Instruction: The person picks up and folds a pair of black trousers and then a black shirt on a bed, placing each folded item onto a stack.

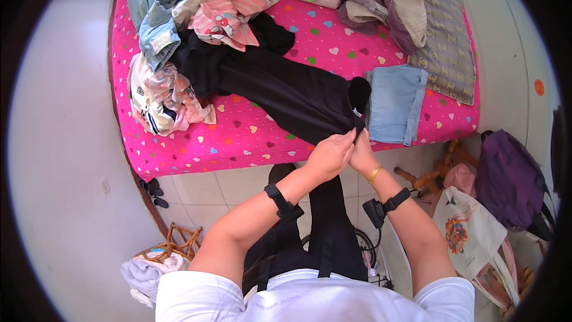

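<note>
Meeting at the near edge of the bed (232, 156), the left hand (331, 155) and the right hand (363, 156) are set close together, with the fingers narrowed on the near right end of a black garment (292, 92). The cloth is pinched by both hands; the right fingers are partly hidden by the left ones, so how each of them is bent cannot be told. From the fingertips, the garment is stretched away to the far left, and its far end is overlapped by a pink striped garment (229, 12). Just beyond the fingers, a rounded black fold (359, 94) is raised.

Immediately to the right of the fingers, the folded light-blue shorts (394, 104) are placed near the bed's edge, so little sheet is left on that side. Past them, farther right, a grey patterned cushion (445, 45) is laid along the bed's right edge. More room is offered to the left of the fingers, where a band of pink sheet is bordered by the front edge and, well apart, by a crumpled pale clothes pile (162, 98). Below the fingers, the tiled floor (196, 188) is seen past the bed's edge.
</note>
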Motion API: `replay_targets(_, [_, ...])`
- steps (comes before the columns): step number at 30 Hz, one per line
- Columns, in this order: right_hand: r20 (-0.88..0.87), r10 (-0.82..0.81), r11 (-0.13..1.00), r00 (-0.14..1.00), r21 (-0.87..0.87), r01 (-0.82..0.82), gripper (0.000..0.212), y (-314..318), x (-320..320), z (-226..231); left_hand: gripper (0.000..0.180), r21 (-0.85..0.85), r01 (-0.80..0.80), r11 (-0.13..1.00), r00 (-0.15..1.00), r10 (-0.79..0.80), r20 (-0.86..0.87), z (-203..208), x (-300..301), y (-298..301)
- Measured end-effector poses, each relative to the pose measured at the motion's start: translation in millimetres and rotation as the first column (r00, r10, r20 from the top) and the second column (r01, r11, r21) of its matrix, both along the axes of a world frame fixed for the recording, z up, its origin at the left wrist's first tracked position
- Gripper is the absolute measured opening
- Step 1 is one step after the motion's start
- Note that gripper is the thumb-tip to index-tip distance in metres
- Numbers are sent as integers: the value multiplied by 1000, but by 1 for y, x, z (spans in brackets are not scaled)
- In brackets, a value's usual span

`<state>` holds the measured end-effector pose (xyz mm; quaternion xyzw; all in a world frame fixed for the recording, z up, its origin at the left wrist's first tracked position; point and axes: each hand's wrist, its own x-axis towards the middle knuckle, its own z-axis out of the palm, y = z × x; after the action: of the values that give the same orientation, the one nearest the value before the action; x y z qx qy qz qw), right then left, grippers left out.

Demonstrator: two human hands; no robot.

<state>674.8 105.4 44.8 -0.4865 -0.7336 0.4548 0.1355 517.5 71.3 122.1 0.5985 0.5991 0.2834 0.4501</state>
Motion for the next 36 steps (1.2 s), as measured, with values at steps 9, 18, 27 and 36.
replay_targets(9, [-164, -395, 818, 904, -511, 264, 13, 26, 23, 33, 80, 94, 95, 991, 842, -30, -539, -39, -75, -1])
replay_targets(18, [-218, -473, 775, 854, -564, 286, 10, 46, 55, 50, 21, 2, -13, 1000, 550, 8, -835, -94, -202, 1])
replay_targets(27, [75, -125, 908, 989, -394, 145, 28, 40, 58, 25, 4, -207, 71, 976, 554, -211, -805, -124, -204, -122])
replay_targets(36, [364, -180, 934, 914, -230, 275, 35, 24, 59, -1, 15, -436, -111, 893, 289, -391, -874, -122, -273, -190])
